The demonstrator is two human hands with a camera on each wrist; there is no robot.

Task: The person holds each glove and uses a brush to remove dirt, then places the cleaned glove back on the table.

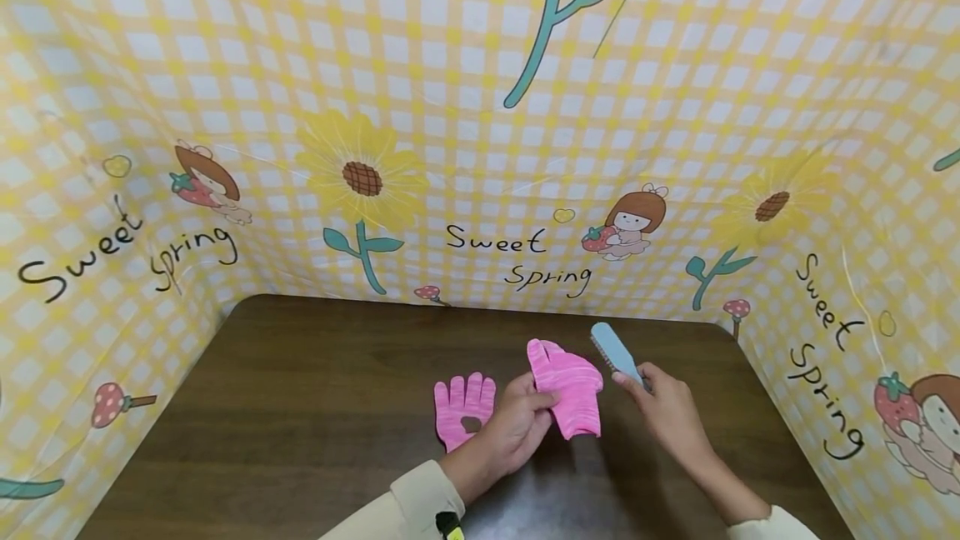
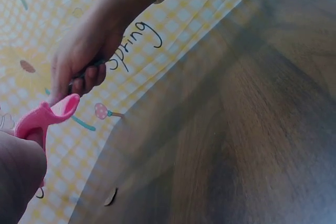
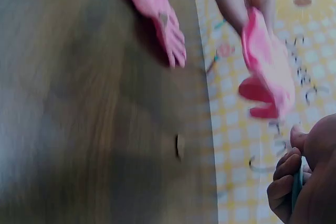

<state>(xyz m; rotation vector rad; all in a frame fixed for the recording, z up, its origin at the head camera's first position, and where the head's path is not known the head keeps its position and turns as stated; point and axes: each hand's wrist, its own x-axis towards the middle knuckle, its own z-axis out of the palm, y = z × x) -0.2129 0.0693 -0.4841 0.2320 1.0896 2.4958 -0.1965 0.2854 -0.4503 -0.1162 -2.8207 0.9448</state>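
Observation:
My left hand [image 1: 517, 419] pinches a pink knitted glove [image 1: 576, 390] near its side, thumb on top, and holds it up over the table. The glove's open cuff points down toward me in the head view. To its right, my right hand [image 1: 667, 411] grips a light blue brush [image 1: 617, 352] by the handle. The brush's bristles face the glove, with a gap between them. A second pink glove [image 1: 450, 407] lies flat on the table beyond my left wrist, fingers pointing away, with a dark round patch on it. My left forearm overlaps its cuff.
The dark wooden table [image 1: 300, 407] is walled on its back and sides by a yellow checked cloth [image 1: 480, 157]. A small thin flake-like piece [image 3: 180, 147] lies on the table near the back edge.

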